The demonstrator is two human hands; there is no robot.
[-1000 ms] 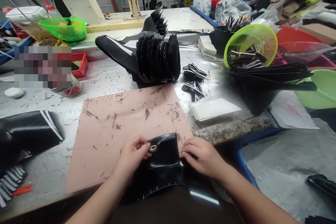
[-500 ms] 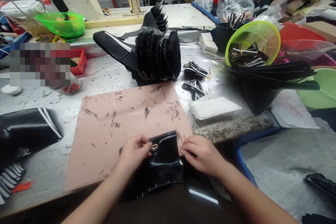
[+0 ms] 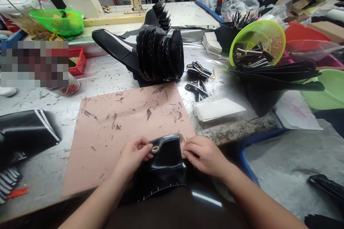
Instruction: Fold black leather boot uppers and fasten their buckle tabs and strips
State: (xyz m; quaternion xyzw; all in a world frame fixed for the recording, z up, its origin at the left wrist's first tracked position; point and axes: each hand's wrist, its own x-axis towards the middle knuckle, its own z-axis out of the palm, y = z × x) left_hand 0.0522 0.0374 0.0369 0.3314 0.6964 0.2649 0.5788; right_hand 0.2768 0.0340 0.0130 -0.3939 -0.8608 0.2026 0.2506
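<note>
A glossy black leather piece (image 3: 166, 154) lies at the near edge of the work surface and hangs down toward me, with small white marks along its lower curve. My left hand (image 3: 135, 154) pinches the end of a black strap with a gold oval ring (image 3: 155, 149), held against the leather. Beside the leather's right edge is my right hand (image 3: 202, 154), thumb and fingers pressed together. Whatever it may hold is too small to make out. Under both hands and beyond them spreads a scuffed pink board (image 3: 118, 114).
A bundle of black shoe-upper-like pieces (image 3: 158, 55) stands behind the board. To the right are ringed black straps (image 3: 199, 69), white paper slips (image 3: 217, 110) and a yellow basket (image 3: 279, 39). Black leather with white stripes (image 3: 24, 128) lies at left.
The view has shifted slightly, so the table's things appear a little further left. Both hands keep nearly the same pose at the leather piece.
</note>
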